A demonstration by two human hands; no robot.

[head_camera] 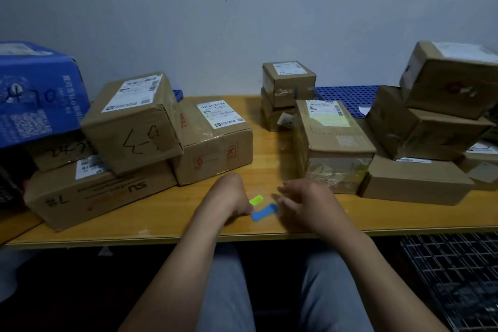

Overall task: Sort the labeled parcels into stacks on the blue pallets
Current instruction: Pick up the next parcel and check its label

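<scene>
Nearest, grey-trousered knees (229,291) sat under the wooden table (161,226). At its front edge the left hand (231,197) was curled, fingers against the near end of a blue strip (264,211) with a green tab (256,199) just beyond; blur hid whether it pinched either. The right hand (304,202) hovered slack and spread, fingertips by the strip's other end, grasping nothing. Left of the left hand lay a parcel marked 7# (94,191), a scribbled parcel (132,121) tilted on top. Just beyond the right hand stood a labeled parcel (331,143), with a flat box (415,180) to its right. Farther back, two small parcels (288,83) were stacked beside a blue pallet (347,97) at the wall.
</scene>
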